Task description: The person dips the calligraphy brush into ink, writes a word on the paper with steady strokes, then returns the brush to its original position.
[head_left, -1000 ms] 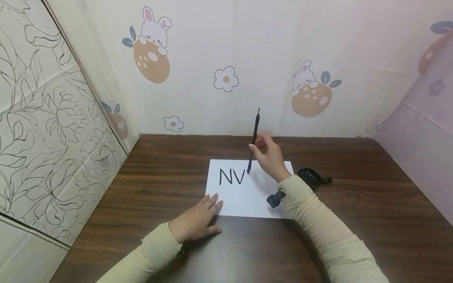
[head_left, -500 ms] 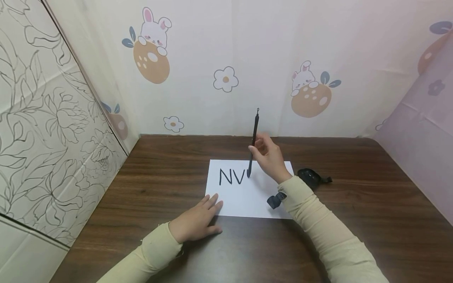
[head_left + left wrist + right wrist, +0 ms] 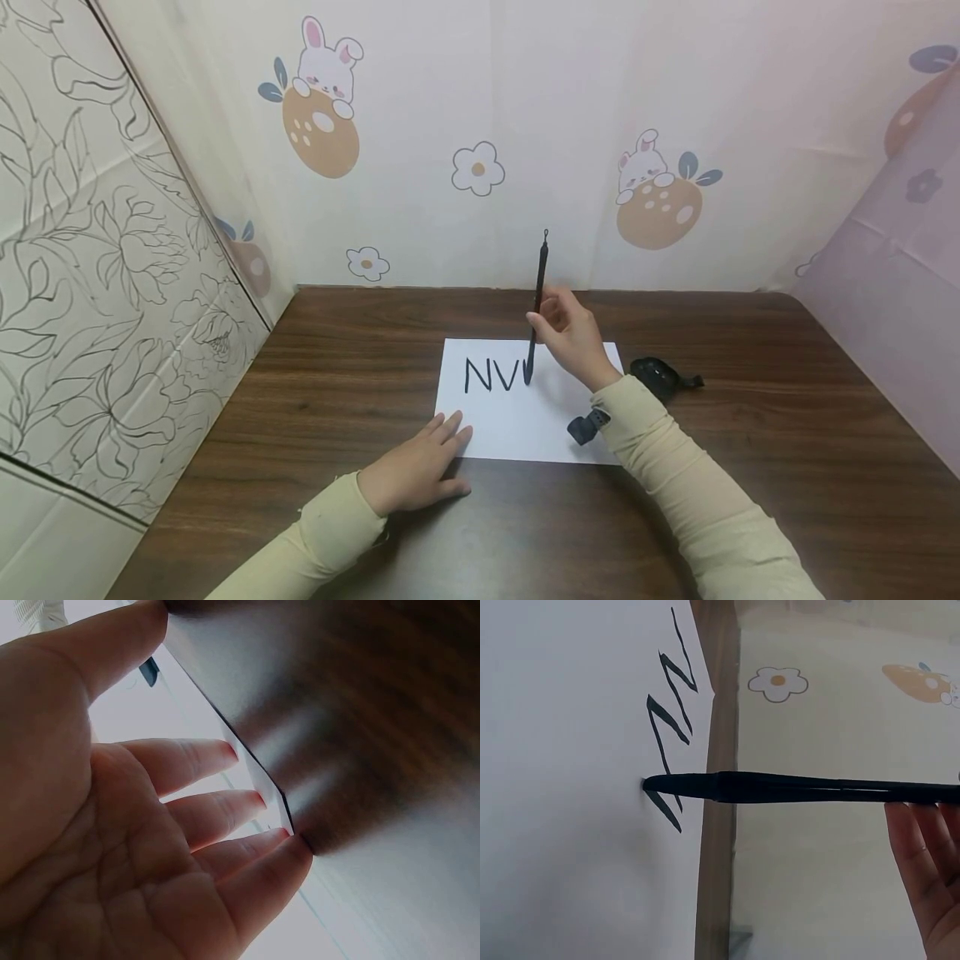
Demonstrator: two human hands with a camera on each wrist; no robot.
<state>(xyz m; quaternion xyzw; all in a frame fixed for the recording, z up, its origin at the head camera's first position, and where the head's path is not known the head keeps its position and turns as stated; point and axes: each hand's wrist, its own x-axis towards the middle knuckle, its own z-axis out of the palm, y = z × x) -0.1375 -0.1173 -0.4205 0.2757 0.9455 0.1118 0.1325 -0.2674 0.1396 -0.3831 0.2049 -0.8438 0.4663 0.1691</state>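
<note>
A black writing brush with a hanging loop at its top stands nearly upright in my right hand, pinched between thumb and fingers. In the right wrist view, the dark bristle tip of the brush touches the white paper at the end of a fresh black stroke. The sheet of paper bears the black letters "NV", with this stroke right of them. My left hand lies with fingers spread, fingertips on the sheet's lower left corner and thumb on the table.
A glossy black rounded object with a short tab lies on the table right of the paper, partly behind my right sleeve. The dark wood table meets a printed wall covering at the back. A dark wrist camera hangs below my right wrist.
The brush tip has moved down the paper, towards me, drawing a longer black stroke right of the "V". My right hand has shifted slightly down with it; the left hand has not moved.
</note>
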